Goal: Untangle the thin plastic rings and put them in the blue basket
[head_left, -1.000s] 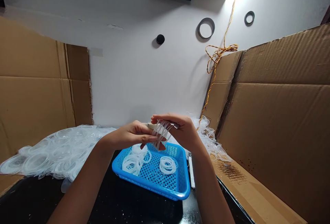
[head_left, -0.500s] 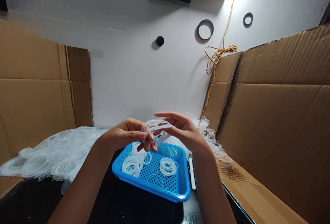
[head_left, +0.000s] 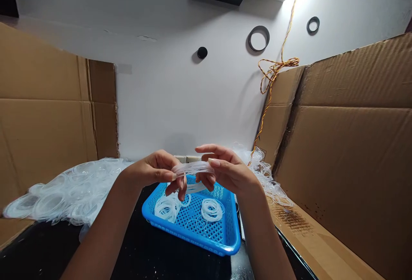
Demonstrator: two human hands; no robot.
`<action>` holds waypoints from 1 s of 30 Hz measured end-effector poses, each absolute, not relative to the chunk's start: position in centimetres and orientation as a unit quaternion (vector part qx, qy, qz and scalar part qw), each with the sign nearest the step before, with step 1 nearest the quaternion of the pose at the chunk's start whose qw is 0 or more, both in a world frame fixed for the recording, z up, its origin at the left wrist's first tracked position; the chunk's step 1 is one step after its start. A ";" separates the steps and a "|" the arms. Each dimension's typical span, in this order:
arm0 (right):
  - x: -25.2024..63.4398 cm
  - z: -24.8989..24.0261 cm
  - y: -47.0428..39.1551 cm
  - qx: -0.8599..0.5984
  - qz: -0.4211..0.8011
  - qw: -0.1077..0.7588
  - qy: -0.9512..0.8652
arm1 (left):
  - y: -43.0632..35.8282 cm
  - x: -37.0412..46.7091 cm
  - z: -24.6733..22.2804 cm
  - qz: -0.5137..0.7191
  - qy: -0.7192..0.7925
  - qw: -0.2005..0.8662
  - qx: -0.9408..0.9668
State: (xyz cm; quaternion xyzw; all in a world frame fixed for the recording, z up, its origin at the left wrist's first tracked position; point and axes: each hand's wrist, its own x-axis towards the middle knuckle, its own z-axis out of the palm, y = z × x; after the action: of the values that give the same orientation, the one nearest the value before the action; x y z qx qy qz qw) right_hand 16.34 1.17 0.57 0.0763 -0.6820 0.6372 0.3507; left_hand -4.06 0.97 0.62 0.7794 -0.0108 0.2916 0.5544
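Note:
Between my hands, above the back of a blue plastic basket (head_left: 193, 238), is a bundle of translucent white rings (head_left: 195, 168). My left hand (head_left: 161, 172) pinches its left end between thumb and fingers, with fingertips inside the loop. At the right end, my right hand (head_left: 229, 170) grips it with the thumb on top and fingers through the loop; its index finger is stretched out above. Inside the basket lie a coiled bunch of rings (head_left: 167, 208) on the left, a smaller bunch (head_left: 211, 210) on the right and a few loose thin rings (head_left: 197, 225).
A large heap of clear rings (head_left: 74, 190) spreads at the left, and another pile (head_left: 270, 181) lies at the right. Cardboard walls (head_left: 350, 142) flank the black table (head_left: 128, 258). An orange twisted cord (head_left: 267, 99) hangs down the wall at the back right.
The ring bundle has turned edge-on and sits slightly lower. My right thumb has come onto its right end, where the hand was more open before. The view has shifted a little.

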 end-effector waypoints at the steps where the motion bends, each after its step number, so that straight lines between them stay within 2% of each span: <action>1: 16.3 0.5 1.2 0.075 0.637 0.347 -0.684 | 1.0 -4.1 0.6 0.288 -0.008 0.546 0.786; 7: 16.2 0.5 1.1 0.052 0.630 0.331 -0.701 | 1.0 -4.3 0.7 0.281 0.004 0.514 0.810; 13: 16.3 0.3 1.2 0.060 0.631 0.325 -0.702 | 0.0 -3.9 1.1 0.265 0.026 0.550 0.792; 22: 16.0 0.5 0.5 0.004 0.653 0.245 -0.717 | -0.6 -3.5 1.2 0.260 0.058 0.520 0.811; 30: 16.2 0.7 0.4 -0.016 0.631 0.291 -0.719 | -0.8 -3.5 1.2 0.275 0.088 0.520 0.804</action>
State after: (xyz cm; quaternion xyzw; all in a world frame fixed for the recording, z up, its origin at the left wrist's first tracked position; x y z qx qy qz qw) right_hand 16.23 0.42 0.71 -0.0158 -0.7194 0.6306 0.2908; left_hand -3.45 -0.81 1.24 0.8038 0.0878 0.2750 0.5202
